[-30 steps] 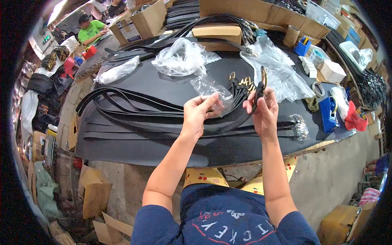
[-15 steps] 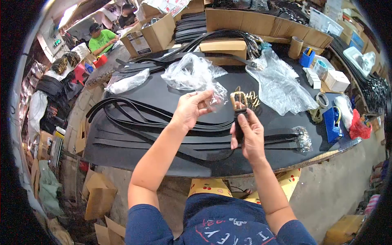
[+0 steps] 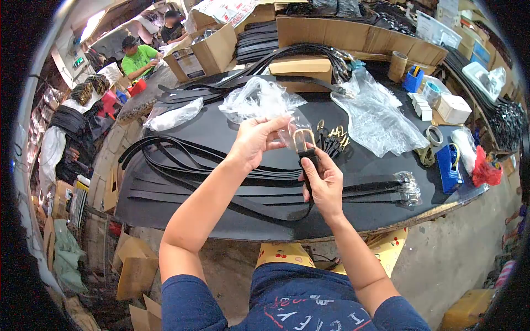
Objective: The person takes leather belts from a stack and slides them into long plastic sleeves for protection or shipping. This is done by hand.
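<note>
My left hand (image 3: 255, 142) pinches a small clear plastic bag (image 3: 289, 134) between thumb and fingers. In my right hand (image 3: 324, 186) is a black belt (image 3: 308, 156), gripped just below its gold-toned buckle (image 3: 296, 141). The buckle stands upright at the bag, overlapping it in this view. From my grip the belt's strap hangs down and loops left across the table. Behind the right hand lies a bunch of belts with gold-toned buckles (image 3: 335, 142). Folded black straps (image 3: 182, 153) lie left of the hands, and more belts end in a plastic-wrapped bundle of buckles (image 3: 407, 190) at the right.
Crumpled clear plastic (image 3: 259, 99) and a large plastic bag (image 3: 378, 113) lie on the dark table (image 3: 143, 212). Cardboard boxes (image 3: 207, 52) stand behind. A blue tape dispenser (image 3: 449, 168) and red plastic (image 3: 487, 167) are at the right edge. A person in green (image 3: 139, 59) sits back left.
My right hand has brought the belt buckle leftward up to the small plastic bag. My left hand stays almost in place, holding the bag.
</note>
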Available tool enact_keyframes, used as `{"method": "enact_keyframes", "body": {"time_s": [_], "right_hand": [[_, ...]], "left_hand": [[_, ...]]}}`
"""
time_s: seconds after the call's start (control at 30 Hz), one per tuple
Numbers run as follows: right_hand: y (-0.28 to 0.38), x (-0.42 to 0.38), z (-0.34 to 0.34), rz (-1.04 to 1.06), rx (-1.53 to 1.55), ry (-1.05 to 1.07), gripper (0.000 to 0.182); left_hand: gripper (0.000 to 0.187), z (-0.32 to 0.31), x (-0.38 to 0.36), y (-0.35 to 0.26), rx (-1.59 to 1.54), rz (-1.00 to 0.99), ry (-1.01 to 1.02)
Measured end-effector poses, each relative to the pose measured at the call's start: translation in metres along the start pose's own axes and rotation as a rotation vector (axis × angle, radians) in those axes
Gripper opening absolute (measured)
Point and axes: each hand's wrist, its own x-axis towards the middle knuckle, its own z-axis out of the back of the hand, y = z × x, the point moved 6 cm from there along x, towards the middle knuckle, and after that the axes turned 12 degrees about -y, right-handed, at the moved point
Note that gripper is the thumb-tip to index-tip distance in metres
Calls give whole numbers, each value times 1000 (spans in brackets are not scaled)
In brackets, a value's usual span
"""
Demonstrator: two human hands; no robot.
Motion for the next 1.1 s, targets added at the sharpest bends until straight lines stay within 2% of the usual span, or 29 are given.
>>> {"method": "enact_keyframes", "body": {"time_s": [0.03,0.13,0.23,0.43,0.53,0.63,0.7,0.77,0.8,0.83,0.9,1.1], "right_hand": [[0,0,-1,-6,-16,18,37],[0,1,0,25,-45,22,36],[3,1,2,28,-57,20,38],[7,0,1,-9,29,100,47],[10,0,-1,27,3,134,59],[14,3,-2,54,-2,155,60],[6,2,2,81,-21,144,57],[-17,-2,9,-56,50,283,51],[-23,-5,10,-70,66,306,43],[-30,-10,14,-89,87,271,31],[-36,-15,17,-106,181,232,21],[-31,-6,15,-71,163,85,13]], "left_hand": [[19,-2,-2,1,1,-1,2],[18,-6,-11,-8,203,-188,-53],[20,-5,-10,-7,248,-226,-17],[25,-12,-24,2,199,-59,156],[24,-17,-31,3,221,-109,201],[23,-17,-29,3,213,-137,166],[22,-14,-29,-2,193,-154,142],[19,-9,-27,-13,144,-144,110],[20,-4,-24,-14,174,-150,63],[20,-3,-22,-15,173,-147,63],[21,-3,-23,-11,267,-121,88],[25,-4,-28,-11,374,-154,162]]}}
